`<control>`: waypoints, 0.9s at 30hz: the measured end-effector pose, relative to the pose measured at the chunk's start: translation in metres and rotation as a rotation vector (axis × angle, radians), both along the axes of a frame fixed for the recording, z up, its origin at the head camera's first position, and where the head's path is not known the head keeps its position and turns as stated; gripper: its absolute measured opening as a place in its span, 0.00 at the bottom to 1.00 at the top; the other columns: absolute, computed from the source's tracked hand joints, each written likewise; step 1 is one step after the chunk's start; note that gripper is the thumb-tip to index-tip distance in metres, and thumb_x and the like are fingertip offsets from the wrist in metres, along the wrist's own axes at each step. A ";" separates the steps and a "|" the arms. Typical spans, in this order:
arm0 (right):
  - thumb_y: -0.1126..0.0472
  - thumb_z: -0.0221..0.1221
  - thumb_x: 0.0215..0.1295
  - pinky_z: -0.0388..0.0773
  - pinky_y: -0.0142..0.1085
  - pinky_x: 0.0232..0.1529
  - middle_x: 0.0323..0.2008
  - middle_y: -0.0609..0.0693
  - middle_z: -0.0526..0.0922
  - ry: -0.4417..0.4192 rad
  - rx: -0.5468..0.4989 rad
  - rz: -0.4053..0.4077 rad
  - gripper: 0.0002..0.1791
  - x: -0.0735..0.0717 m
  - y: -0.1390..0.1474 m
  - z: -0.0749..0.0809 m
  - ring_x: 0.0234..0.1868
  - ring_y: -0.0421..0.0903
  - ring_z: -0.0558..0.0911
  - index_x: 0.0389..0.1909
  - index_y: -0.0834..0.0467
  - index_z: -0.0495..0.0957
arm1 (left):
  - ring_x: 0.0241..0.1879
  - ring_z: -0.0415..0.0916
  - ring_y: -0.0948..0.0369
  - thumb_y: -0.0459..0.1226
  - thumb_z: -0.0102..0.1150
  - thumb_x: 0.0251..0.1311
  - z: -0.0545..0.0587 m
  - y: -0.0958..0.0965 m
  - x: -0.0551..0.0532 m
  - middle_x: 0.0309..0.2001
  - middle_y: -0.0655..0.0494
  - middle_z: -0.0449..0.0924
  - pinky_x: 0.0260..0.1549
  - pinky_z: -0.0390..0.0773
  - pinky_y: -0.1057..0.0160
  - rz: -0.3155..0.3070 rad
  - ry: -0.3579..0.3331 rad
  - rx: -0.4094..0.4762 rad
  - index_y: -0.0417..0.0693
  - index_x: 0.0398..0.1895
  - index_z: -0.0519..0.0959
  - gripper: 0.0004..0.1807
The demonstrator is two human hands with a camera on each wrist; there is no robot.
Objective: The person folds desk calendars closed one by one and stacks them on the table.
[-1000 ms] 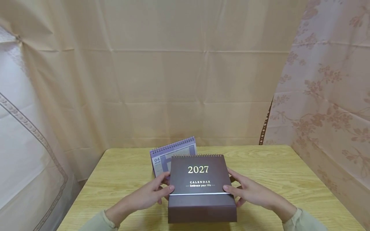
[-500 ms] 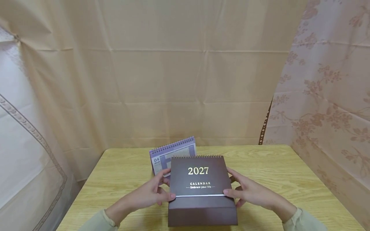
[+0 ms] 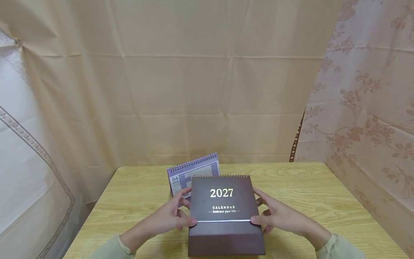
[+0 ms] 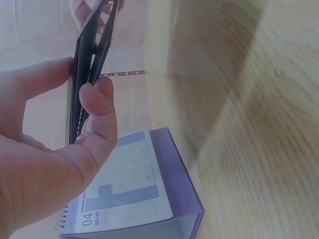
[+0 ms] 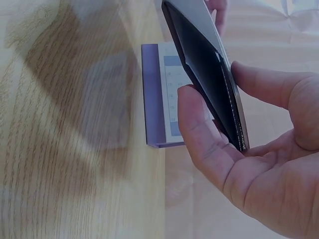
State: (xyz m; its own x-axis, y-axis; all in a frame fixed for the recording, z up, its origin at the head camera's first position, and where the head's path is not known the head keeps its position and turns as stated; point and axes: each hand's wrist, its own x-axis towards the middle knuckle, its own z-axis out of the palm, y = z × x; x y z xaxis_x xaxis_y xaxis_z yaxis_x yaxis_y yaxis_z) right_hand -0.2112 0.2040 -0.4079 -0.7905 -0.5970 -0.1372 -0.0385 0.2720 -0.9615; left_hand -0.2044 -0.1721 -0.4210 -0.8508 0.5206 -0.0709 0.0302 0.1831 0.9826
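Note:
A dark brown desk calendar point(image 3: 223, 201) with a spiral along its top edge and "2027" in gold on the cover is held above the table, tilted toward the person. My left hand point(image 3: 169, 215) grips its left side, thumb on the front and fingers behind. On the opposite side my right hand point(image 3: 281, 216) grips it the same way. Both wrist views show the calendar's folded stand seen edge-on, its panels slightly apart. Behind it stands a purple desk calendar point(image 3: 176, 180) marked "04", partly hidden by the brown one; the left wrist view shows its page point(image 4: 122, 174).
The wooden table point(image 3: 297, 183) spreads under both hands, its far edge beneath a beige curtain point(image 3: 207, 90). A floral cloth point(image 3: 368, 108) hangs on the right, and a pale cloth point(image 3: 26, 162) with a patterned band hangs on the left.
The brown calendar has moved slightly lower in the head view, toward the person. The left thumb has shifted a little down with it. Both hands keep their hold, and the purple calendar stays put.

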 end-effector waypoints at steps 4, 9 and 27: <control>0.63 0.65 0.69 0.84 0.56 0.33 0.58 0.68 0.66 -0.006 0.003 -0.008 0.53 0.000 -0.001 -0.002 0.39 0.60 0.85 0.81 0.58 0.38 | 0.35 0.83 0.53 0.30 0.73 0.56 -0.005 0.001 0.000 0.49 0.42 0.69 0.30 0.80 0.62 0.008 0.003 0.023 0.41 0.80 0.42 0.57; 0.62 0.66 0.68 0.84 0.55 0.33 0.59 0.68 0.66 -0.010 0.012 -0.011 0.54 -0.001 0.000 -0.005 0.39 0.59 0.85 0.82 0.57 0.37 | 0.36 0.83 0.52 0.28 0.74 0.54 -0.010 0.002 -0.001 0.49 0.43 0.69 0.34 0.82 0.61 0.001 0.012 0.037 0.38 0.80 0.41 0.59; 0.60 0.60 0.74 0.85 0.53 0.33 0.57 0.66 0.68 -0.047 0.017 0.032 0.50 -0.001 0.004 -0.011 0.39 0.59 0.86 0.81 0.60 0.34 | 0.36 0.81 0.54 0.28 0.72 0.55 -0.023 0.006 0.001 0.52 0.43 0.67 0.33 0.82 0.63 -0.024 -0.002 -0.001 0.34 0.80 0.39 0.58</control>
